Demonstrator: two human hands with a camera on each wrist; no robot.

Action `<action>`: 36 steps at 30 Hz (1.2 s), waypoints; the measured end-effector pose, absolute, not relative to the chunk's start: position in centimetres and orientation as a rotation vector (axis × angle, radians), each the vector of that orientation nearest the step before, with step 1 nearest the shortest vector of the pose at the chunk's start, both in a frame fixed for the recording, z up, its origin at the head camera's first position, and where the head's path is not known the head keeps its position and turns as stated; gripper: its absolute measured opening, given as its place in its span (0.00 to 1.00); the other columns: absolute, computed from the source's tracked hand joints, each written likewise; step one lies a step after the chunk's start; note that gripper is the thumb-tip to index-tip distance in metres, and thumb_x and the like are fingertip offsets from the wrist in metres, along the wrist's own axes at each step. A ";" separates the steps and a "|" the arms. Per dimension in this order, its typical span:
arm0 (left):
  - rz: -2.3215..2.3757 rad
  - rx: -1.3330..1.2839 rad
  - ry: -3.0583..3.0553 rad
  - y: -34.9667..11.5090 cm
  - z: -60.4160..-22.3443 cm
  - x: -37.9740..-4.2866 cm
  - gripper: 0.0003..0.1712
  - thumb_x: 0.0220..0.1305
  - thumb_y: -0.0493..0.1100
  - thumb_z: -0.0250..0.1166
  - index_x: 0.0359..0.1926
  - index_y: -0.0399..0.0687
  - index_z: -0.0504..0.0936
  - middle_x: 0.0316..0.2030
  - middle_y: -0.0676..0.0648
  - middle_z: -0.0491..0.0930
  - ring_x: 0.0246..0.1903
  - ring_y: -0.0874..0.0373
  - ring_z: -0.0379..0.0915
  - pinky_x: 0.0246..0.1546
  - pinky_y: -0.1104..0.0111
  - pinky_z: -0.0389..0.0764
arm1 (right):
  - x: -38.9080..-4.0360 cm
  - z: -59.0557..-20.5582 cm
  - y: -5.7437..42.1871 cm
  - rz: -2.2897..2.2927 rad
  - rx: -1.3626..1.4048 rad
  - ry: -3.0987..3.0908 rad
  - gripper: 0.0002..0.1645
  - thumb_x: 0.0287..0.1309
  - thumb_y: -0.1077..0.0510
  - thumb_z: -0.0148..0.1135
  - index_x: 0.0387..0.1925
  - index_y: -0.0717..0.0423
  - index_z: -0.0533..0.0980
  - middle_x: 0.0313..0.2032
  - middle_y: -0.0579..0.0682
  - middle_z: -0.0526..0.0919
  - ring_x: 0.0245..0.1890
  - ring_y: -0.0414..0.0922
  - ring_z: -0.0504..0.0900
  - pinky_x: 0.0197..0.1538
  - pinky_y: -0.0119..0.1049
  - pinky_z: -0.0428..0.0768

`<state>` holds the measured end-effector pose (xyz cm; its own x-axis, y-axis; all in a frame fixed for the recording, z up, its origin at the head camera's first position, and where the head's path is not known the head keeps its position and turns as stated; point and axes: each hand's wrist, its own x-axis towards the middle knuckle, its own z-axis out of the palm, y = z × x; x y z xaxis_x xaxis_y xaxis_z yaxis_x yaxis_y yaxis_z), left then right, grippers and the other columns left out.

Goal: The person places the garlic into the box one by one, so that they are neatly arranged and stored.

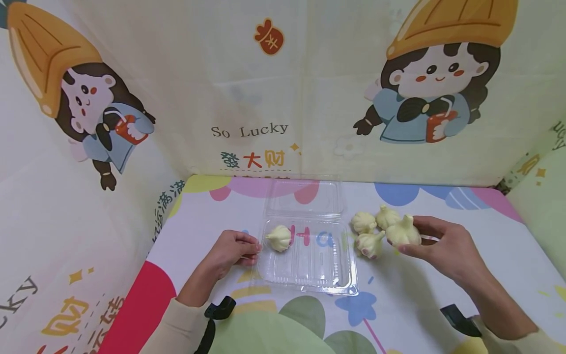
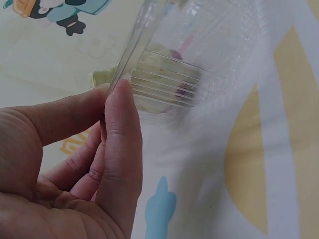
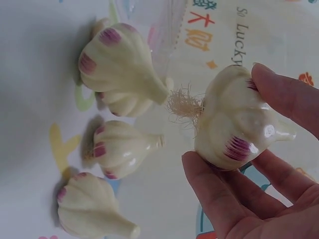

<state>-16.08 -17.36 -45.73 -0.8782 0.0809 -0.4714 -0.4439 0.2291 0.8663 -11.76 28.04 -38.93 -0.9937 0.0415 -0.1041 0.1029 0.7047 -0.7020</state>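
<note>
A clear plastic clamshell box (image 1: 309,284) lies with its lid folded back on the table, one garlic bulb (image 1: 279,239) in its left part. Pinched between thumb and index finger of my left hand (image 1: 232,253) is the box's left rim, as the left wrist view (image 2: 114,129) confirms. My right hand (image 1: 451,246) grips a garlic bulb (image 3: 234,119) with purple streaks and a tuft of roots, raised off the table. Beside it, right of the box, sit three more bulbs: a front one (image 1: 369,244), a left one (image 1: 364,222) and a back one (image 1: 387,217).
A white tablecloth (image 1: 442,280) with coloured prints covers the table. Printed cloth walls (image 1: 309,98) stand at the back and both sides. The box's open lid (image 1: 305,197) reaches toward the back wall.
</note>
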 end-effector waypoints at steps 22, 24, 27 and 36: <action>1.695 -0.347 2.086 -17.2 -45.6 -15.9 0.08 0.64 0.34 0.72 0.40 0.32 0.85 0.33 0.41 0.89 0.25 0.59 0.83 0.30 0.68 0.91 | -12.0 -38.8 26.8 -1.291 0.073 2.789 0.50 0.48 0.48 0.85 0.69 0.63 0.73 0.64 0.68 0.80 0.52 0.56 0.89 0.42 0.29 0.90; 1.696 -0.348 2.087 -17.2 -45.6 -15.9 0.08 0.64 0.34 0.72 0.40 0.32 0.85 0.33 0.40 0.89 0.25 0.59 0.83 0.30 0.68 0.91 | -12.1 -38.9 26.6 -1.289 0.074 2.787 0.51 0.48 0.47 0.85 0.69 0.63 0.73 0.65 0.69 0.79 0.54 0.60 0.88 0.43 0.30 0.91; 1.697 -0.353 2.089 -17.2 -45.6 -15.9 0.08 0.64 0.34 0.73 0.40 0.32 0.85 0.33 0.40 0.88 0.25 0.59 0.83 0.30 0.68 0.91 | -12.1 -38.9 26.4 -1.298 0.074 2.780 0.51 0.48 0.48 0.85 0.70 0.63 0.72 0.65 0.69 0.78 0.58 0.64 0.85 0.44 0.32 0.91; 1.695 -0.357 2.087 -17.2 -45.5 -16.0 0.08 0.64 0.34 0.73 0.40 0.32 0.85 0.34 0.40 0.89 0.25 0.59 0.83 0.31 0.68 0.91 | -12.3 -38.8 25.8 -1.308 0.073 2.776 0.52 0.49 0.48 0.84 0.71 0.64 0.71 0.66 0.70 0.76 0.59 0.67 0.84 0.46 0.38 0.91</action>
